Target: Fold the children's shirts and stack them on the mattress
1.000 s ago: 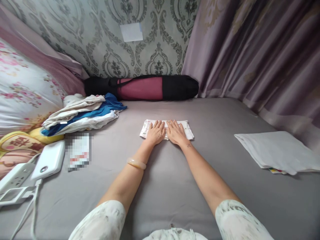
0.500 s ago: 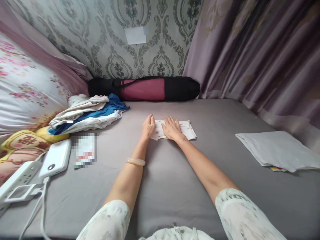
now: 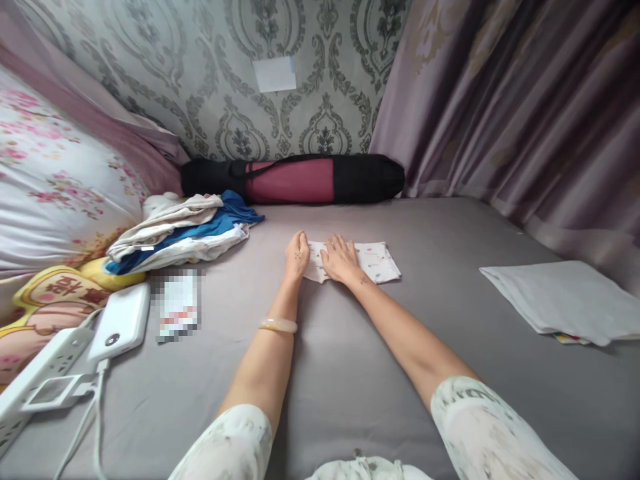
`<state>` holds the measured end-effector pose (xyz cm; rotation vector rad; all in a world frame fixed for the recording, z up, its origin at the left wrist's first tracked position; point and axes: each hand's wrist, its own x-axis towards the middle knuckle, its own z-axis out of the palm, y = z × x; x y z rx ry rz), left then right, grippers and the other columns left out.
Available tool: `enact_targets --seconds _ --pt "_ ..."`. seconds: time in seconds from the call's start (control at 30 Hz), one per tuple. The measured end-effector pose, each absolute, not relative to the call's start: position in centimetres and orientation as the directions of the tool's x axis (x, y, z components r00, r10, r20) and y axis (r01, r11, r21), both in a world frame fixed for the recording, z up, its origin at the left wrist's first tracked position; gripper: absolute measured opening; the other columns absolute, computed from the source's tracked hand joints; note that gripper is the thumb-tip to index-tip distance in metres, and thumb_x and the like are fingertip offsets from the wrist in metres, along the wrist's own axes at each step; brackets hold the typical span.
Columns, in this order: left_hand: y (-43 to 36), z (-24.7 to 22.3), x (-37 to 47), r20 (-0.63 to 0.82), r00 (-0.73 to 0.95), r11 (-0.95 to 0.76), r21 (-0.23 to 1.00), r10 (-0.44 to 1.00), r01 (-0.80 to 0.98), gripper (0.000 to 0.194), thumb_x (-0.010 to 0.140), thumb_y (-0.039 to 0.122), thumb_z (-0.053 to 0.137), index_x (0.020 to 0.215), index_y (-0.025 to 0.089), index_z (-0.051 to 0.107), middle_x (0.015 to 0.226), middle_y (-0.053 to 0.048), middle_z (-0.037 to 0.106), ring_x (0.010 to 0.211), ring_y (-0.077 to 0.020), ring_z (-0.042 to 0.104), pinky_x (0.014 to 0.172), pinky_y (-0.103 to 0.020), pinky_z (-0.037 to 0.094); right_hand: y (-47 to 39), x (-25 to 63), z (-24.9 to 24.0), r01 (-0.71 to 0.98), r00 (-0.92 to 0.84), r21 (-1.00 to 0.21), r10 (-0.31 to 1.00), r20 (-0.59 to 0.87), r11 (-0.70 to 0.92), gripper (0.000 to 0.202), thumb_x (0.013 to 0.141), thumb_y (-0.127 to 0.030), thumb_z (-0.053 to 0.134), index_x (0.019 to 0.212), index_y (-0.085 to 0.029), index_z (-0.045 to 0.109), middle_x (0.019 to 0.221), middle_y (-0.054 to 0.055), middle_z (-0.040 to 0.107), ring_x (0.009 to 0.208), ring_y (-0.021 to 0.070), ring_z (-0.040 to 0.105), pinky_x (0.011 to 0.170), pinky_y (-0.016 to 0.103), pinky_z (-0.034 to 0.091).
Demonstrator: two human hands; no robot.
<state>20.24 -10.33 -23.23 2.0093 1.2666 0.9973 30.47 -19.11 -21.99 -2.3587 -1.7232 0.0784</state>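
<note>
A small folded white garment (image 3: 377, 261) with a tiny scattered print lies flat on the grey bed sheet (image 3: 345, 373), straight ahead of me. My left hand (image 3: 298, 255) is at its left edge, turned on its side with the fingers closed together; the edge seems to be in its grip, though the fingertips are partly hidden. On top of the garment, left of its middle, my right hand (image 3: 341, 259) rests palm down with fingers stretched out. A pale bangle (image 3: 279, 325) circles my left forearm.
Rumpled clothes (image 3: 185, 230) are piled on the left, near a power bank (image 3: 120, 320), a power strip (image 3: 37, 380) with cables, and a blurred packet (image 3: 179, 305). A long black and maroon bag (image 3: 293, 180) lies along the wall. Folded white cloth (image 3: 565, 297) lies at right.
My right hand has slid a little left across the garment, uncovering more of its right part. My left hand stays at the left edge. The view has shifted slightly.
</note>
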Motion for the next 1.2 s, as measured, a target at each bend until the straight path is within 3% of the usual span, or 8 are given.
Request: enact_targets --seconds 0.2,0.4,1.2 --pt "-9.1 -24.2 19.8 0.279 0.138 -0.307 0.910 0.950 0.278 0.037 0.097 0.033 0.034 0.100 0.016 0.066 0.109 -0.012 0.070 0.113 -0.0232 0.061 0.100 -0.036 0.044 -18.2 28.9 -23.4 0.933 0.323 -0.207 0.937 0.130 -0.293 0.058 0.100 -0.039 0.024 0.145 -0.006 0.041 0.154 0.017 0.034 0.144 0.0282 0.023 0.116 0.049 0.008" --pt "-7.8 -25.1 19.3 0.160 0.048 -0.165 0.980 0.986 0.112 0.040 0.097 0.036 0.031 0.104 0.014 0.064 0.113 -0.014 0.069 0.110 -0.0209 0.063 0.098 -0.034 0.045 -17.8 28.9 -23.2 0.932 0.324 -0.209 0.940 0.104 -0.298 0.058 0.099 -0.038 0.025 0.145 -0.006 0.040 0.154 0.017 0.034 0.144 0.0288 0.023 0.115 0.051 0.008" --pt "-7.6 -25.1 19.2 0.125 0.012 -0.126 0.992 0.992 0.016 0.038 0.097 0.035 0.032 0.103 0.014 0.063 0.115 -0.016 0.068 0.111 -0.0214 0.063 0.098 -0.036 0.047 -15.9 24.8 -22.7 0.944 0.216 -0.267 0.975 0.053 -0.195 0.059 0.100 -0.033 0.019 0.149 -0.003 0.031 0.158 0.016 0.025 0.147 0.0259 0.017 0.118 0.048 0.008"
